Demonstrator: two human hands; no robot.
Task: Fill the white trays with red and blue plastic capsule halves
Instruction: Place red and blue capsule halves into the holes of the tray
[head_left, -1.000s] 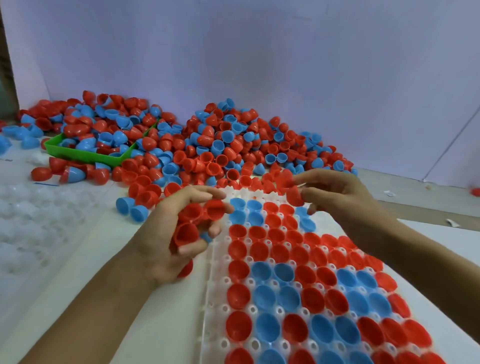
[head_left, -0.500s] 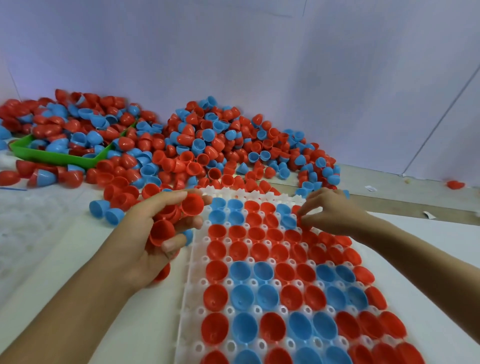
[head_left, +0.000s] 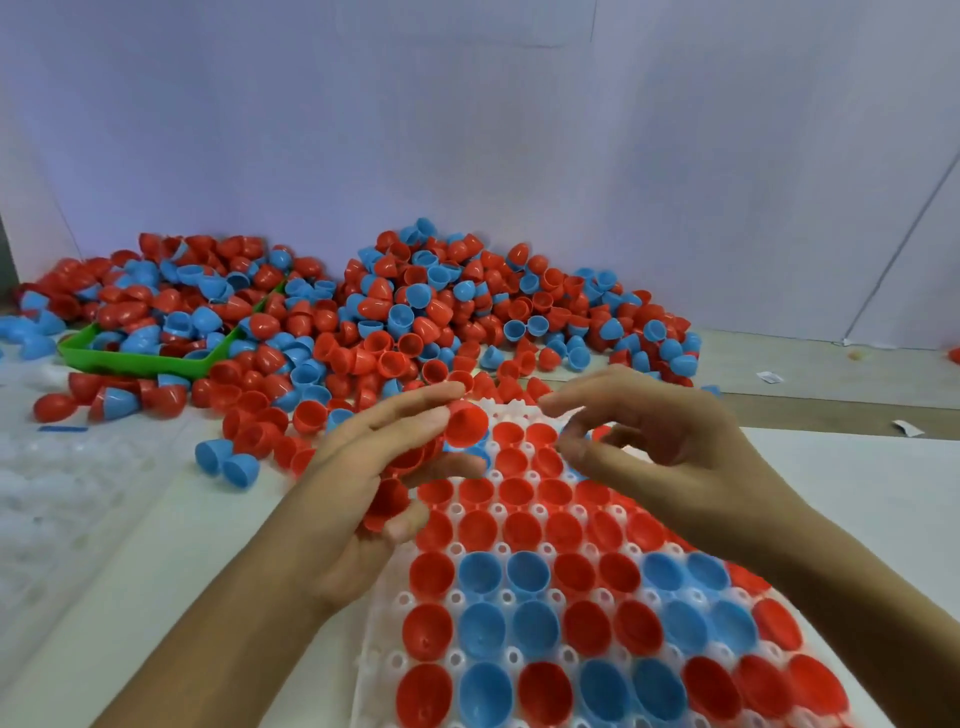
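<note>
White tabletop against a pale wall. At far left one green tray (head_left: 140, 364) sits in a heap of red and blue capsule halves (head_left: 415, 317), too many to count. One left hand (head_left: 363, 483) cups several red halves (head_left: 465, 423), fingers curled around them. One white tray (head_left: 384, 660), nearly full, lies in the middle. One right hand (head_left: 654, 457) hovers over it, fingers loosely curled; whether it holds anything, I cannot tell.

White tray (head_left: 382, 644) cut off below, fingertips (head_left: 550, 402) blurred.
</note>
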